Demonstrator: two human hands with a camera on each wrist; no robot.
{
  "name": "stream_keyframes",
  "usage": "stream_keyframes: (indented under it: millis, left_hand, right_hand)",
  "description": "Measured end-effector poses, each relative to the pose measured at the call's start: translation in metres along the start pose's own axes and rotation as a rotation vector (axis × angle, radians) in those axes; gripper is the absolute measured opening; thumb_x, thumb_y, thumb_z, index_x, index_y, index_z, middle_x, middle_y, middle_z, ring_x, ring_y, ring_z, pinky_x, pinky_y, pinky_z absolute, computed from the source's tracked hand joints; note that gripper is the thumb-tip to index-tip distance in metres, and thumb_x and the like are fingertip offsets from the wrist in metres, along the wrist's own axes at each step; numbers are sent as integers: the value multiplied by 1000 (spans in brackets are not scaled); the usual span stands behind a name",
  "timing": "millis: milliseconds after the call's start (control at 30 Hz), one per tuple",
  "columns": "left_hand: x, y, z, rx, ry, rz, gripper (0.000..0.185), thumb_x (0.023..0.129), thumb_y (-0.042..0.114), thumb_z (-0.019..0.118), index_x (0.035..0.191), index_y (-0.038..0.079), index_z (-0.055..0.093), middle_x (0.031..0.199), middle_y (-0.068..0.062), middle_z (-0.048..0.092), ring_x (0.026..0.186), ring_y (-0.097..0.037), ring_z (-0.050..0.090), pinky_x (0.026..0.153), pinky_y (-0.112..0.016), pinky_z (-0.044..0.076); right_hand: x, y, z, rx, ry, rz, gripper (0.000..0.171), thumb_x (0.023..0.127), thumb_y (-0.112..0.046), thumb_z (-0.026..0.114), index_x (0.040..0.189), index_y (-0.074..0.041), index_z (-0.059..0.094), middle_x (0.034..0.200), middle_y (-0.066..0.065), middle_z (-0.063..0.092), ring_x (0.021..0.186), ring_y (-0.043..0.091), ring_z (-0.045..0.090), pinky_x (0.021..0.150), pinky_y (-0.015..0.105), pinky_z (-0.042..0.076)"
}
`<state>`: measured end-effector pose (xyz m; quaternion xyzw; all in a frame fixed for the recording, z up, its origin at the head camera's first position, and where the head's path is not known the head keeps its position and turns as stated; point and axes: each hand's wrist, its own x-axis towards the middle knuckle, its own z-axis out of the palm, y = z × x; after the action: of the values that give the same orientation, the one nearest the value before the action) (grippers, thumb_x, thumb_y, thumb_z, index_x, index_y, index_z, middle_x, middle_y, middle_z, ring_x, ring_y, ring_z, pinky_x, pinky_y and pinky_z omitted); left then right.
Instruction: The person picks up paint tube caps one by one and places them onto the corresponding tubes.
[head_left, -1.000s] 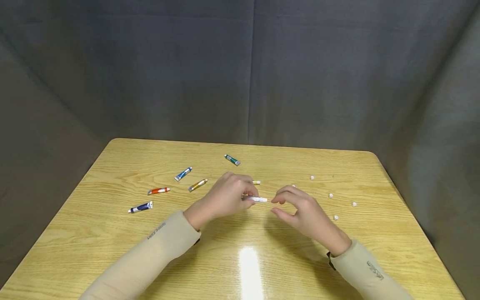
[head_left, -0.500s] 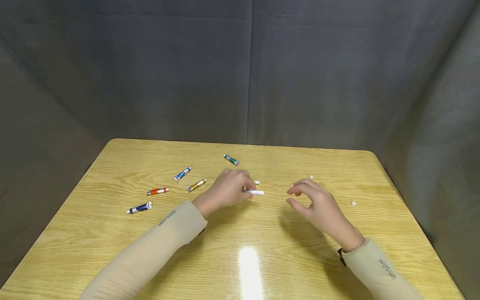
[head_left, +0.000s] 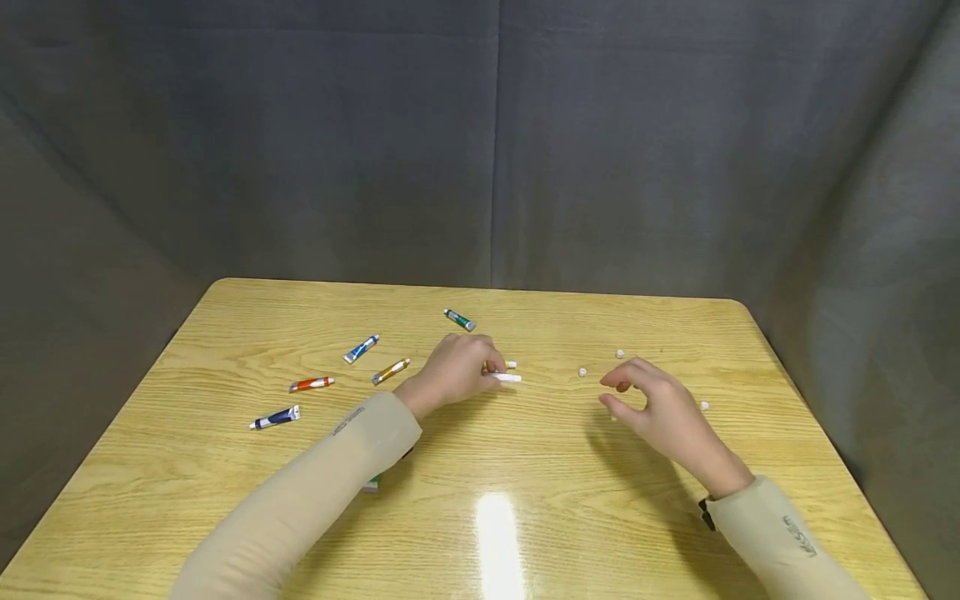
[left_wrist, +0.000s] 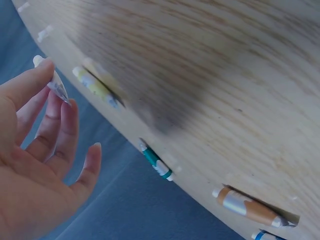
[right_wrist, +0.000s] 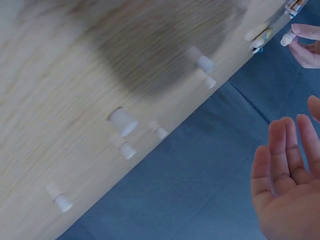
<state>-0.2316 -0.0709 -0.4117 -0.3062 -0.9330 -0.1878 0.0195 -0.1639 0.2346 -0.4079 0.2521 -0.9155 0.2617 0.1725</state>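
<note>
Over the last second the right hand (head_left: 663, 412) has drawn away to the right from the white paint tube (head_left: 506, 378), while the left hand (head_left: 457, 371) has carried that tube a little toward the far edge of the table (head_left: 570, 517). The change appears to leave the tube in the left hand's care alone, with a wide gap where the right fingertips were just beside its tip. A white cap (head_left: 582, 372) that was partly covered now shows fully between the hands; two others are lost behind the right hand. The left thumb and fingers pinch the tube: its pale tip points to the right, beyond the thumb, and the left wrist view shows its flat tail at the fingertips. The yellow tube (left_wrist: 95, 86) lies just beyond it. The right thumb stands apart from the loosely bent fingers, which hold nothing visible, and loose white caps lie about that hand. The green tube (head_left: 460, 320) lies farther back, and the ochre tube (head_left: 392, 372), blue tube (head_left: 362, 349), red tube (head_left: 311, 384) and dark blue tube (head_left: 275, 418) are scattered on the left. Something green (head_left: 372, 484), too covered to identify, peeks out by the left sleeve (head_left: 315, 475).
</note>
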Motion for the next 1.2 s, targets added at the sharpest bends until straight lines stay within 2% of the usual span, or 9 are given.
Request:
stream_keyframes:
  millis: [133,300,467,767,967,1200]
  left_hand:
    - [4,-3,3,12,-6,-13,9,87,20,83,96,17,82,101,0,76,88,-15,69,91,-43,54]
    - [7,-6,7,15,-13,-38,9,88,21,83,96,16,82,97,-1,73,86,-16,66,91,-43,52]
    - [10,-10,11,33,-19,-67,10,89,24,82,97,18,83,96,1,73,85,-14,64,93,-43,51]
    - [14,-15,17,40,-6,-71,5,87,22,84,90,20,82,89,3,72,81,-12,59,90,-42,52]
    - [15,-16,19,40,-7,-64,6,88,22,83,84,20,79,86,3,69,77,-11,55,85,-40,50]
    - [15,-18,21,40,-1,-51,6,87,23,83,87,19,79,86,3,68,79,-12,57,82,-39,50]
  right_hand:
    - [-3,5,-1,-1,-31,23,18,86,-5,81,102,-9,74,98,2,71,86,18,64,63,26,47]
    - [-6,9,0,-15,-77,57,18,87,-5,81,103,-9,74,99,2,72,89,19,66,72,35,54]
    - [-10,14,0,-24,-165,127,17,89,-8,79,105,-9,73,101,1,71,93,20,66,77,42,56]
    - [-12,28,2,-10,-270,213,20,91,-11,77,111,-7,73,103,3,71,95,20,66,80,38,55]
    - [-12,34,6,23,-340,197,18,91,-11,77,109,-8,74,105,2,72,95,18,67,82,38,57]
    - [-12,36,10,8,-343,152,15,91,-7,77,105,-8,76,100,1,74,89,13,67,79,33,58]
